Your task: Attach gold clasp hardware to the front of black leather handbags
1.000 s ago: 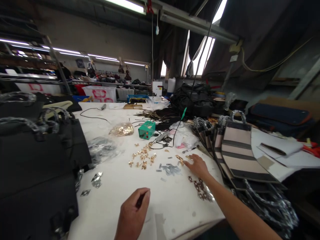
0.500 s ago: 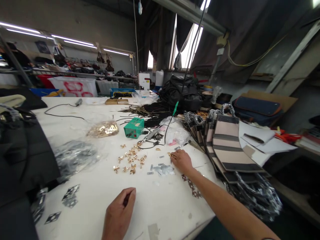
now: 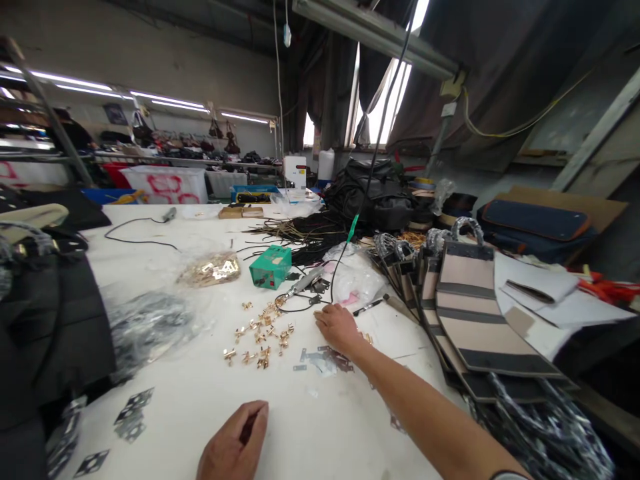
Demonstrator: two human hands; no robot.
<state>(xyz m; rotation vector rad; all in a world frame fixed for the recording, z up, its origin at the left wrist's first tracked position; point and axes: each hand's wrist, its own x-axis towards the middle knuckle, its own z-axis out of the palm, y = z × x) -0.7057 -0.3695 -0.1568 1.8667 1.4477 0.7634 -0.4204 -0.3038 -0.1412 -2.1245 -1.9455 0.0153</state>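
Observation:
My right hand (image 3: pixel 338 327) reaches out over the white table (image 3: pixel 320 407), knuckles up and fingers curled down onto the surface. It sits just right of a scatter of small gold metal fittings (image 3: pixel 260 330) and above several small grey metal plates (image 3: pixel 320 359). What it holds, if anything, is hidden under the palm. My left hand (image 3: pixel 233 445) rests near the front edge in a loose fist, apart from the parts. A silver hand tool (image 3: pixel 306 280) with a black cable lies just beyond my right hand.
A green box (image 3: pixel 271 265) and a clear bag of gold fittings (image 3: pixel 210 270) lie farther back. Striped beige-and-black bags (image 3: pixel 475 320) are stacked at the right. Black bags (image 3: pixel 55 320) fill the left side, with dark flat metal pieces (image 3: pixel 131 408) beside them. A black pile (image 3: pixel 375 193) sits behind.
My right hand has moved left across the table, from the parts near the striped bags to a spot beside the gold fittings. The left hand has stayed put.

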